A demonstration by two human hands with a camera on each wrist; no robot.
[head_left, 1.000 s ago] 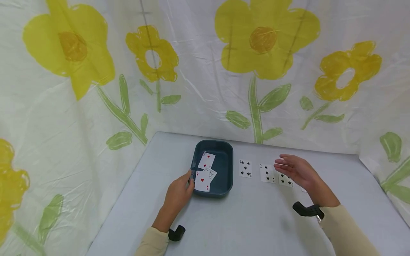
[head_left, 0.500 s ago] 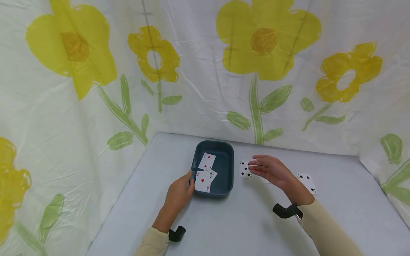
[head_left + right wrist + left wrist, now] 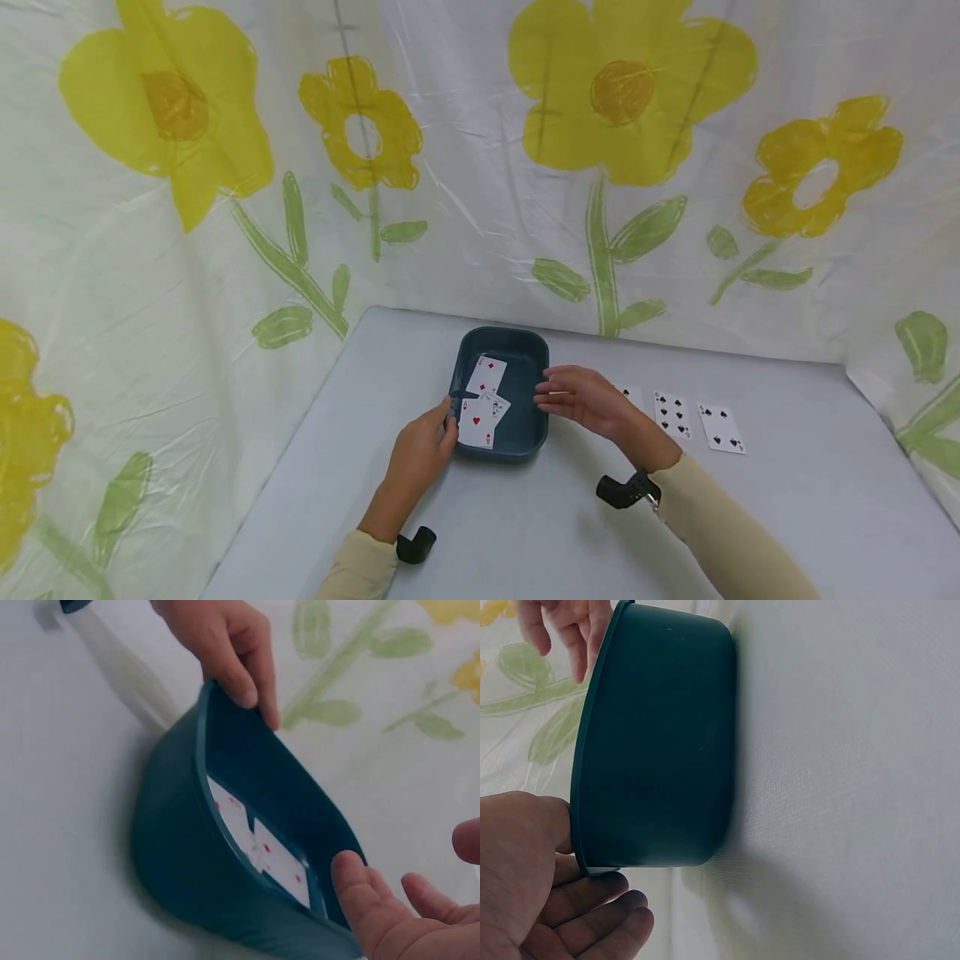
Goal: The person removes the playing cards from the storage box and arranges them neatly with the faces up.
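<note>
A dark teal plastic bin point(image 3: 517, 450) stands on the table with several playing cards inside. An ace of hearts point(image 3: 476, 423) lies there near a diamond card point(image 3: 486, 375), with another card partly covered. My left hand point(image 3: 420, 450) pinches the bin's left rim, thumb against it and fingers below, as the left wrist view shows. My right hand point(image 3: 588, 404) is at the right rim, fingers extended and spread, holding nothing. In the right wrist view its fingertips point(image 3: 349, 866) overlap the rim; I cannot tell if they touch.
Right of the bin, a spade card point(image 3: 672, 415) and another spade card point(image 3: 722, 428) lie face up on the white table point(image 3: 525, 533). One more card point(image 3: 628, 392) is mostly hidden behind my right hand. A flowered curtain point(image 3: 465, 275) hangs behind the table.
My right hand has moved left, from above the spade cards to the bin's right rim, uncovering two cards at the right. My left hand has kept its hold on the bin.
</note>
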